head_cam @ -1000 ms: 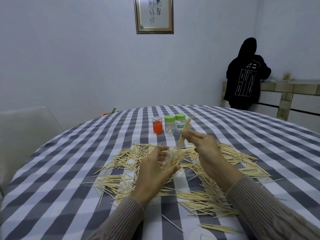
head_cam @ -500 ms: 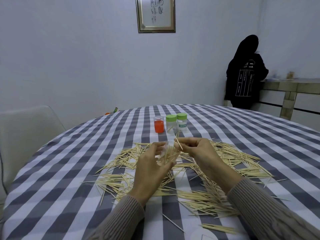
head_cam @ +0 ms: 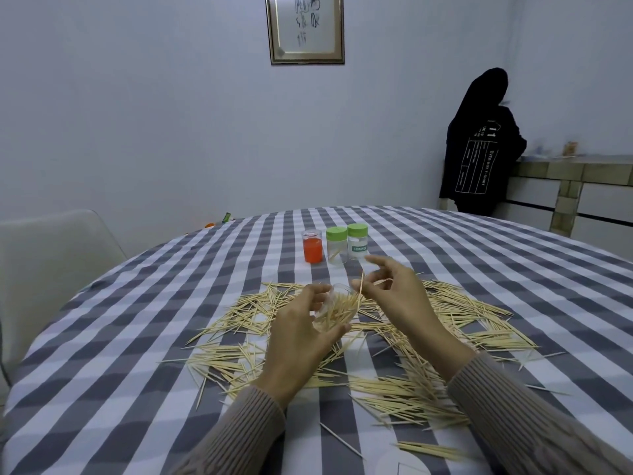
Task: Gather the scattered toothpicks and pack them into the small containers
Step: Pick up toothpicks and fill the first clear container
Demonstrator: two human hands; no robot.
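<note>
Grey-and-white checked cloth covers the round surface [head_cam: 144, 337], and pale walls stand behind it with a framed picture [head_cam: 305, 27] hung high at the centre. Both forearms reach forward from the bottom edge in ribbed brownish sleeves [head_cam: 239, 437] and meet over the middle of the cloth. The left hand [head_cam: 301, 334] is raised off the surface with its back to the camera, thumb and fingers curled round a small clear container [head_cam: 330, 308] that tilts toward the right hand and bristles with toothpicks. The right hand [head_cam: 394, 296] hovers just beside it, wrist bent inward; thumb and forefinger pinch a single toothpick [head_cam: 360, 286] that stands nearly upright over the container's mouth, while the other fingers are loosely spread and slightly blurred. Scattered toothpicks [head_cam: 455, 310] lie in a wide loose heap beneath and around both hands, thickest under the right forearm. Beyond the fingertips, well apart from the hands, stand three more small containers in a row: one with orange contents [head_cam: 312, 246] to the left, then two with green lids [head_cam: 336, 245], the rightmost labelled. A white chair [head_cam: 51, 262] sits off the left hand's side, and a person in a black hooded top [head_cam: 479, 152] stands far off to the right at a tiled counter [head_cam: 575, 173].
</note>
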